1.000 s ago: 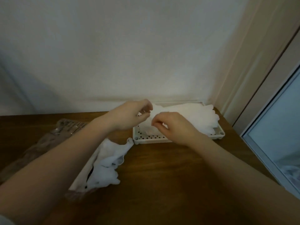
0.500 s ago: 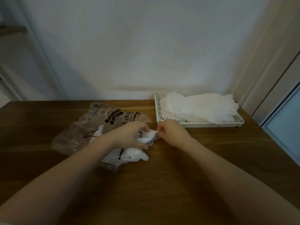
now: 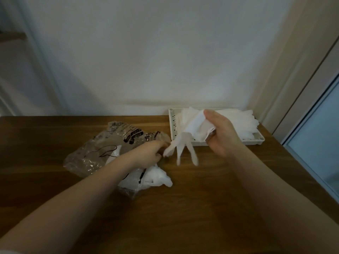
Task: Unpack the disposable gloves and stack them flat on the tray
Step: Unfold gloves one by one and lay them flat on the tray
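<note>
One glove (image 3: pixel 185 143) hangs pinched at its cuff by the right hand (image 3: pixel 221 133), fingertips gripped by the left hand (image 3: pixel 152 153). One tray (image 3: pixel 172 125) carries one glove stack (image 3: pixel 238 123); one plastic bag (image 3: pixel 102 153) with a loose glove heap (image 3: pixel 156 177) lies on the table (image 3: pixel 183 208).

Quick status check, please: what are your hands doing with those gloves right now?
Right hand holds one glove by its cuff, fingers dangling. Left hand pinches its fingertip. Stack of gloves on tray. More in bag. Nothing in the way.

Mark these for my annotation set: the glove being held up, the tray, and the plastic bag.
held glove (image 3: pixel 185 143), head view, on its palm above the dangling fingers.
tray (image 3: pixel 172 123), head view, on its bare perforated left end.
plastic bag (image 3: pixel 102 149), head view, on its clear crumpled middle.
</note>
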`<action>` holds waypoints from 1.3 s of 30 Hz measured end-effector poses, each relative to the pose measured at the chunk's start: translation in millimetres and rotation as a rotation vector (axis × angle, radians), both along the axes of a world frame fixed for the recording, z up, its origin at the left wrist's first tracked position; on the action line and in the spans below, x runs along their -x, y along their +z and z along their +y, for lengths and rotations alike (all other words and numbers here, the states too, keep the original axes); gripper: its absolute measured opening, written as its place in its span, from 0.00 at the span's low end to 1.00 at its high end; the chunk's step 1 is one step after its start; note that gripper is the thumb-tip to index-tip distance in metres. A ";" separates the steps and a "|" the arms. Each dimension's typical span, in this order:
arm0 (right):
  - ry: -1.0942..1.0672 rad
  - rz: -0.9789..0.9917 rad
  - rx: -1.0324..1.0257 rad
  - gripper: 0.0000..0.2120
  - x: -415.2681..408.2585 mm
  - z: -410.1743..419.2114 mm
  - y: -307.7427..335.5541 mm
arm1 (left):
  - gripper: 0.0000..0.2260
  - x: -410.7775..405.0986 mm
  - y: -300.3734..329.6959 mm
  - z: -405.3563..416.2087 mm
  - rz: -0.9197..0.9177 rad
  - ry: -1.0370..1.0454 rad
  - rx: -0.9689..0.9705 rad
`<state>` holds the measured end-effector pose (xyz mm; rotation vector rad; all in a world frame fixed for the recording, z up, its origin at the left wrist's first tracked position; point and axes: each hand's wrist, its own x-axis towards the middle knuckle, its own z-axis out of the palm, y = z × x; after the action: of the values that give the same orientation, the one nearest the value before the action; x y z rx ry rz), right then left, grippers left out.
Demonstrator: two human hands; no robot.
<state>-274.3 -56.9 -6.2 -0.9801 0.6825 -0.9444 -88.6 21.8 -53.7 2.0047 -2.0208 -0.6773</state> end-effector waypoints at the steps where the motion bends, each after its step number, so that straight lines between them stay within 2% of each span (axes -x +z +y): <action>1: -0.003 0.011 0.000 0.04 4.1 -0.4 2.6 | 0.21 1.5 2.6 -0.5 -0.002 0.014 0.010; 4: 0.026 0.020 -0.012 0.06 13.2 1.2 7.6 | 0.28 13.1 16.8 -0.7 -0.028 0.066 0.238; 6: 0.078 -0.016 -0.022 0.07 16.5 2.8 12.7 | 0.35 30.1 29.7 2.5 0.068 -0.010 0.390; 8: 0.149 -0.015 0.005 0.09 18.8 4.9 19.4 | 0.37 50.5 41.4 4.9 0.112 -0.109 0.505; 10: 0.210 0.000 0.033 0.11 20.4 8.0 26.0 | 0.30 62.8 48.5 1.2 0.152 -0.123 0.619; 13: 0.212 0.010 -0.008 0.17 23.9 7.9 32.4 | 0.10 67.1 58.5 -2.8 0.317 -0.051 0.702; 14: 0.191 0.017 -0.024 0.21 26.9 6.3 33.8 | 0.04 68.5 61.4 -3.1 0.380 -0.018 0.671; 15: 0.164 0.042 -0.018 0.23 30.2 4.4 33.9 | 0.03 68.8 61.9 -4.3 0.443 0.031 0.632; 17: 0.091 0.133 0.067 0.23 37.2 1.4 30.2 | 0.10 70.3 61.6 -7.9 0.582 0.176 0.528; 20: 0.008 0.296 0.303 0.14 39.9 0.5 18.7 | 0.18 74.0 67.7 -12.5 0.950 0.387 0.309; 21: 0.029 0.392 0.404 0.13 39.5 1.1 15.5 | 0.19 75.2 69.4 -13.7 1.065 0.410 0.254; 23: 0.104 0.560 0.547 0.21 36.9 1.3 10.6 | 0.15 77.1 73.4 -15.1 1.241 0.400 0.222; 24: 0.158 0.575 0.548 0.26 36.4 0.3 9.6 | 0.13 78.1 75.1 -15.4 1.310 0.397 0.213; 26: 0.293 0.453 0.437 0.30 36.5 -0.2 8.9 | 0.12 77.5 76.1 -15.4 1.425 0.404 0.162; 29: 0.378 0.330 0.298 0.24 41.8 -5.6 6.8 | 0.09 71.7 73.2 -17.0 1.576 0.380 0.046; 31: 0.364 0.311 0.250 0.19 46.5 -11.3 7.0 | 0.11 65.2 71.1 -17.7 1.693 0.323 -0.009; 32: 0.336 0.340 0.260 0.15 49.6 -14.6 6.3 | 0.14 61.9 70.9 -18.1 1.724 0.280 -0.034; 34: 0.289 0.462 0.354 0.11 57.1 -23.6 4.7 | 0.17 58.3 71.1 -21.2 1.662 0.213 -0.074; 36: 0.309 0.561 0.442 0.09 62.5 -30.4 5.3 | 0.17 57.2 72.0 -27.1 1.494 0.222 -0.100; 39: 0.366 0.654 0.507 0.06 67.1 -36.7 8.0 | 0.22 63.3 78.2 -41.4 1.200 0.272 -0.159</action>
<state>-341.4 -93.6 1.8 -1.8370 0.7755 -0.4612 -151.8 -19.6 24.5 1.2857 -0.9738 -1.5012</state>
